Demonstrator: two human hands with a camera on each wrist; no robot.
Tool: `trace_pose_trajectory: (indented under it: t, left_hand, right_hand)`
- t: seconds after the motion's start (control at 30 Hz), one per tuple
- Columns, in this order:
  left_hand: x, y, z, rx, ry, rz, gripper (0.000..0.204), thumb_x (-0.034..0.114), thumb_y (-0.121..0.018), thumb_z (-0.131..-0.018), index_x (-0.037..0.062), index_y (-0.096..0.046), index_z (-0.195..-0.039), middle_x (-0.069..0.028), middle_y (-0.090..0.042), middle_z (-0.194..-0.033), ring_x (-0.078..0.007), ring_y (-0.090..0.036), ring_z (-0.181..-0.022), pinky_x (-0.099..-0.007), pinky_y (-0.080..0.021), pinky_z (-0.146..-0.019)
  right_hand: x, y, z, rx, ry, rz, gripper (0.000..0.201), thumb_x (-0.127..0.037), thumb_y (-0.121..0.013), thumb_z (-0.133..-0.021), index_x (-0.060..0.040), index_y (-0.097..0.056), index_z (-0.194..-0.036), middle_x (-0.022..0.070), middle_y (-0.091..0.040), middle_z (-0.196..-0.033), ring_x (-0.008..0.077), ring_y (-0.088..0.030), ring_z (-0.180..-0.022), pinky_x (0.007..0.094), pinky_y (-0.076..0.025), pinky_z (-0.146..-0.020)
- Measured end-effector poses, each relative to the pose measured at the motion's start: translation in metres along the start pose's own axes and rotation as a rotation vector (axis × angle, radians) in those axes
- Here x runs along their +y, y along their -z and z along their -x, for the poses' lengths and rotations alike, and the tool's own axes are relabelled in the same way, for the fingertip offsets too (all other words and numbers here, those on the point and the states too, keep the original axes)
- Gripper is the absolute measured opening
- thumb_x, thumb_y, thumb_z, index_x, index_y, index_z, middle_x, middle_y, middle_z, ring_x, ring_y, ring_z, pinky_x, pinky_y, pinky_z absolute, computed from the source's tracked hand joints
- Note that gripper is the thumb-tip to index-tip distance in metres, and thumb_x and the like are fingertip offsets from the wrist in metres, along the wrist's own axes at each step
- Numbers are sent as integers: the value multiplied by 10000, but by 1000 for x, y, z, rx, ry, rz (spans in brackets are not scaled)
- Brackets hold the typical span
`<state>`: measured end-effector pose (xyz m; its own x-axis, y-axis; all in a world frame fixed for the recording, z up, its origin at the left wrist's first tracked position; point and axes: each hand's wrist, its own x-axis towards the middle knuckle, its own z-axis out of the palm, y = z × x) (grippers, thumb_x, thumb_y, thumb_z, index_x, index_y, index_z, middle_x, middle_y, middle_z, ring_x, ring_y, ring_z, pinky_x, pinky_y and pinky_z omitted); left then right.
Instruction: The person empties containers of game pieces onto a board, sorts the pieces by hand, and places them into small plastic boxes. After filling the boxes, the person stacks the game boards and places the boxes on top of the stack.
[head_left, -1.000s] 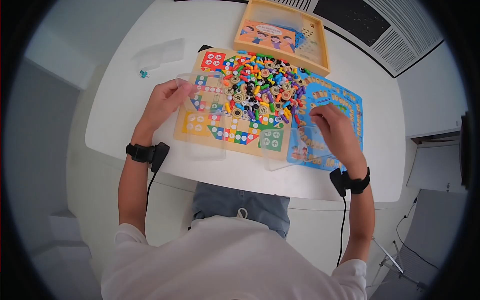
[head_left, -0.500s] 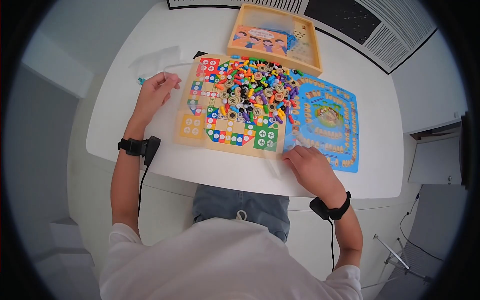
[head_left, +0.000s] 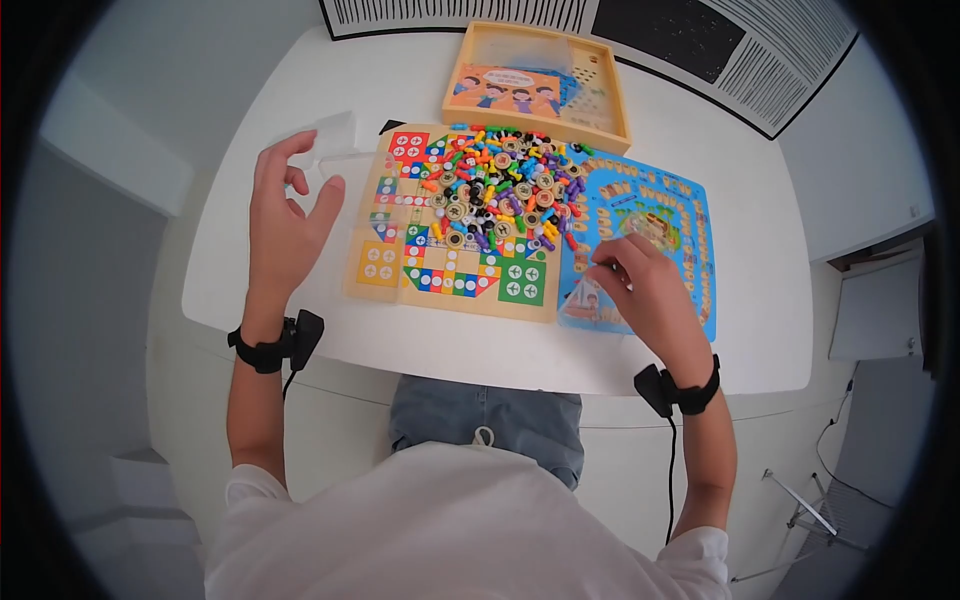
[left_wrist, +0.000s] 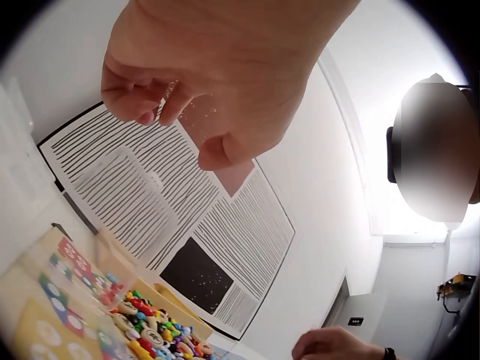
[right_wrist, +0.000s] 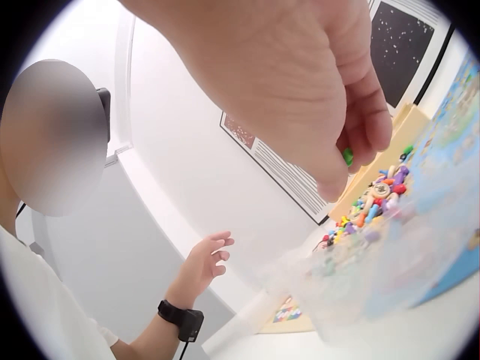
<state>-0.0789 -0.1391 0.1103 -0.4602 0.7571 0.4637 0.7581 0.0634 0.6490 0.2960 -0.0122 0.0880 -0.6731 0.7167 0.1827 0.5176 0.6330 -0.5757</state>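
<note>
The left hand [head_left: 285,220] is raised over the table's left side, thumb and fingers apart with nothing between them. Beside it, a clear plastic container [head_left: 375,270] overlaps the left edge of the colourful game board [head_left: 450,285]. Over the blue board [head_left: 690,260], the right hand [head_left: 655,300] pinches a clear plastic piece [head_left: 593,303] that hangs below its fingertips. That piece is blurred in the right wrist view, where a small green thing [right_wrist: 348,157] shows between thumb and fingers. A pile of coloured pegs and round wooden discs [head_left: 505,190] covers the board's upper middle.
At the back of the table [head_left: 760,330] stands a wooden tray [head_left: 624,110] with an orange illustrated card [head_left: 506,90] and blue and clear items. Another clear plastic box [head_left: 338,132] lies at the back left. A striped and black print [head_left: 670,35] lies behind the tray.
My left hand has let go of the clear container, which rests at the board's left edge, and its fingers have spread. My right hand has moved up and right with the clear piece since half a second ago.
</note>
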Motion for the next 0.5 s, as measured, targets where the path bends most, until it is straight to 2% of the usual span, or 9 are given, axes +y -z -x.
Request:
trace_pose_trajectory:
  t: [0.03,0.1,0.17,0.23,0.3,0.33,0.4,0.43,0.5]
  left_hand:
    - [10,-5,6,-3,-6,-2,513,98,-764,-905,86,-616,-1395,-20,-600,-1359,-66,-485,-839,-247,-487,-695]
    - [30,-17,20,-139,-120,-14,470,70,-768,-883,87,-643,-1336,-33,-615,-1320,-99,-499,-826,-268,-498,-705]
    - [57,-36,47,-297,-141,-2,429,64,-770,-861,92,-670,-1277,-55,-624,-1301,-163,-572,-863,-301,-530,-722]
    - [75,-56,81,-412,-361,29,421,99,-778,-851,99,-685,-1261,-70,-641,-1278,-229,-633,-921,-350,-565,-768]
    - [94,-72,107,-513,-490,44,414,147,-782,-854,107,-698,-1257,-51,-658,-1277,-227,-651,-1035,-342,-580,-792]
    - [99,-82,115,-511,-489,47,414,147,-782,-854,107,-698,-1257,-51,-658,-1277,-227,-651,-1035,-342,-580,-792]
    - [105,-102,125,-577,-621,21,400,147,-763,-852,115,-714,-1247,-21,-666,-1199,-209,-616,-1068,-306,-571,-752]
    - [104,-112,129,-577,-622,28,400,147,-763,-852,115,-714,-1247,-21,-666,-1199,-209,-616,-1068,-306,-571,-752]
    - [99,-129,134,-572,-727,-46,373,105,-736,-819,116,-731,-1191,3,-651,-1124,-200,-584,-1075,-289,-561,-705]
  right_hand:
    - [-2,-2,-12,-25,-3,-38,114,-91,-734,-942,-13,-683,-1009,150,-686,-980,378,-689,-893,463,-552,-766]
    - [-4,-14,-34,-64,23,36,134,-110,-735,-940,-8,-684,-1010,168,-693,-983,392,-693,-901,476,-555,-771]
    - [-2,-25,-49,-101,53,113,154,-129,-736,-937,-3,-686,-1012,185,-699,-986,406,-697,-908,488,-558,-776]
    - [4,-39,-60,-124,23,132,188,-153,-727,-927,9,-699,-1019,208,-714,-970,413,-691,-877,481,-547,-792]
    - [10,-48,-66,-132,34,142,175,-140,-717,-918,8,-704,-1009,213,-720,-948,418,-695,-882,491,-551,-792]
    - [14,-53,-68,-140,37,152,164,-128,-707,-909,8,-709,-1000,218,-726,-926,424,-699,-886,501,-555,-792]
    - [24,-66,-70,-161,16,192,146,-116,-698,-901,6,-711,-980,219,-723,-895,427,-703,-875,508,-561,-789]
    - [27,-69,-70,-180,-3,227,129,-104,-690,-894,4,-714,-959,219,-720,-865,431,-706,-864,514,-567,-786]
    - [25,-71,-70,-181,13,282,123,-96,-689,-885,6,-719,-947,222,-721,-861,432,-708,-857,518,-570,-783]
